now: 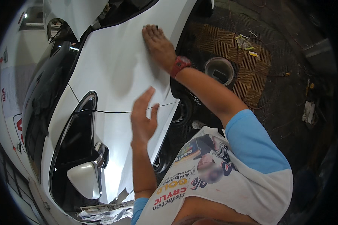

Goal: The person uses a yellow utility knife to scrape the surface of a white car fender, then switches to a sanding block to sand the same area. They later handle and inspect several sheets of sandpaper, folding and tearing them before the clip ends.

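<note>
- Right hand [159, 45], twelve o'clock: flat against the white car panel [109, 52]; any grip cannot be told.
- Left hand [143, 118], nine o'clock: empty, fingers parted.
- Tub [218, 62]: two o'clock.

Round tub [218, 63] beside brown mat [253, 84]; white scrap [308, 112].

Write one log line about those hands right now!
right hand: on white car panel | left hand: open, over panel seam | red watch: right wrist
</note>
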